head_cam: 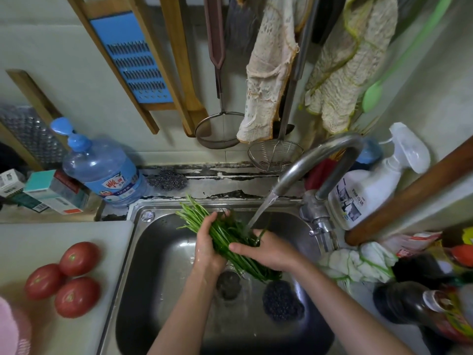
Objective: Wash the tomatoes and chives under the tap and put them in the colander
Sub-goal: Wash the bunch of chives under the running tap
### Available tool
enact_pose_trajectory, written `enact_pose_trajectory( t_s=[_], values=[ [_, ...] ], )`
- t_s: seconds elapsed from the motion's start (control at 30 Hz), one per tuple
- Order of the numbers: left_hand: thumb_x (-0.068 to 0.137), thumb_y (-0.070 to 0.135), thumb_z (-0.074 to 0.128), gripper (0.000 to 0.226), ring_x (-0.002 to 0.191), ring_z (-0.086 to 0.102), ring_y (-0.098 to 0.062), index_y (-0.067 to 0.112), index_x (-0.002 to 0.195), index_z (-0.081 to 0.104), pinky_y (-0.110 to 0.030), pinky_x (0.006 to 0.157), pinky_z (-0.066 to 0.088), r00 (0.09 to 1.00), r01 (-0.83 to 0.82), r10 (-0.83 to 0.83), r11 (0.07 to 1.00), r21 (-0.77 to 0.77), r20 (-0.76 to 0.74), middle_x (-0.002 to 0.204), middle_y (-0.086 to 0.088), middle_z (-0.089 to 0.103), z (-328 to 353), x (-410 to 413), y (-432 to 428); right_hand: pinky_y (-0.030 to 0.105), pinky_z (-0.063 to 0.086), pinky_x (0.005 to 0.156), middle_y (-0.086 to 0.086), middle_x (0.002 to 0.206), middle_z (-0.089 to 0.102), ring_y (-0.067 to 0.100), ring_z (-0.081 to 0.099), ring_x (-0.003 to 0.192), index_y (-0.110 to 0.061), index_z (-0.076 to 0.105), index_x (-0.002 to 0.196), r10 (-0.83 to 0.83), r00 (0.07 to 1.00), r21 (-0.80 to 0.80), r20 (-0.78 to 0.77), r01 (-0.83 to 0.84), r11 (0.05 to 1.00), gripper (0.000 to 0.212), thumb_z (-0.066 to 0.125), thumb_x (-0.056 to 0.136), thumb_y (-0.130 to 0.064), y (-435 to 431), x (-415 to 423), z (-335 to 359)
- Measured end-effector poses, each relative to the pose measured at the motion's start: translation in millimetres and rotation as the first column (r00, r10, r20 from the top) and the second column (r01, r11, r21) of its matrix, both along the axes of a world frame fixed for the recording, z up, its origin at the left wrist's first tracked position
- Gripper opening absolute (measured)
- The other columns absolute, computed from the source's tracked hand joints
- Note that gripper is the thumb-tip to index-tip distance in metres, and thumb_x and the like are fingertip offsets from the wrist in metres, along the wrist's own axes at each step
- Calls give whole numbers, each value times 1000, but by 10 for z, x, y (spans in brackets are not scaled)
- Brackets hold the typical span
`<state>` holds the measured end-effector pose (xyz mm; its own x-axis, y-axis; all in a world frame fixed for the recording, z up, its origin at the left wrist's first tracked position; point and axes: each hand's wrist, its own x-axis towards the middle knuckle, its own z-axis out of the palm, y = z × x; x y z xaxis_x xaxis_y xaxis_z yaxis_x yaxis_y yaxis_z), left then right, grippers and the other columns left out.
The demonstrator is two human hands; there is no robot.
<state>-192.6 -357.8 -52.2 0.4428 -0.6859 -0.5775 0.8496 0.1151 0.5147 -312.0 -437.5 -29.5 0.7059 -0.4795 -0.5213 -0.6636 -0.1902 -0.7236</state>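
— Left hand (208, 249) first: how was it set?
— Wet, and curled round the chives (222, 234) from the left, fingers wrapped over the top of the bundle near its middle
— And the right hand (268, 253)?
— It gripped the same bundle from the other side, thumb stretched along the near edge of the stalks, fingers folded over the far edge, just where the water (261, 210) from the tap (322, 156) struck
— Which way did the bundle run?
— Its long axis lay on a slant over the sink (158, 252), from upper left down to lower right. One end fanned out loose past the left hand, pointing at the back left corner of the basin. The other end stuck out below the right wrist, pointing toward the near right, close to a dark scouring pad (282, 302) and near the drain (228, 285)
— So the chives sat between the two hands?
— Yes, the middle stretch was hidden inside both grips. The hands were close together, the left one nearer the fanned end, and only the two ends showed
— Where were the tomatoes (76, 260)?
— Three of them lay close together on the white chopping board (51, 234) left of the sink, well apart from both hands
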Motion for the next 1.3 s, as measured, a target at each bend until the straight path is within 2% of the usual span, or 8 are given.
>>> enact_pose_trajectory(
  t_s=[0.2,0.37,0.47,0.63,0.77,0.9,1.03,1.3],
  values=[
    [90,32,55,18,70,67,-21,19,87,67,-35,71,51,981,72,-100,983,167,166,78,-4,71,-34,75,120,34,54,87,-8,95,73,12,68,93,-26,67,101,-276,941,105,194,259,960,38,69,75,-54,70,-132,-82],
    [92,26,53,35,105,62,-23,24,127,58,-43,97,46,980,-45,22,993,111,198,114,-1,63,20,97,249,47,54,82,20,96,70,34,68,88,-1,65,102,-816,546,662,-191,685,304,22,67,86,-16,24,-244,-362],
    [94,23,50,29,102,66,-30,22,123,57,-46,97,46,982,-100,89,994,55,164,105,-13,71,66,104,281,46,53,72,20,94,65,33,64,82,-2,57,112,-853,436,653,-285,740,161,26,57,93,-20,24,-205,-470],
    [90,18,59,16,82,70,-27,7,103,60,-39,82,54,964,-184,157,976,117,214,73,-8,71,115,209,230,51,54,86,18,123,58,33,59,107,-5,51,126,-709,651,334,-270,754,566,64,63,82,-49,93,-277,-468],
    [89,19,62,23,79,68,-25,4,106,56,-39,76,53,965,-134,87,974,181,246,63,-3,68,60,205,126,38,24,116,10,159,12,26,18,145,-10,2,151,-310,946,-22,-89,310,951,101,66,82,-48,53,-314,-184],
    [87,19,64,18,72,67,-21,3,96,61,-34,66,50,968,86,-125,980,179,217,68,-5,68,139,-71,-24,40,38,108,-9,150,30,18,35,137,-34,7,147,25,991,-53,135,-18,998,111,80,65,-45,142,-59,-104],
    [86,21,63,16,78,65,-24,5,82,64,-37,77,51,974,188,-197,979,84,116,77,-9,66,206,-126,-92,35,56,79,-13,108,60,12,63,96,-42,30,130,-157,953,-74,259,182,981,77,73,69,-24,205,-20,-236],
    [82,18,66,31,80,65,-22,3,109,60,-36,75,50,964,207,-221,973,103,151,85,-7,68,56,29,-83,30,35,55,-4,58,46,14,46,55,-22,50,64,-77,992,-66,101,84,994,15,63,70,-19,69,-276,-236]
  ],
)
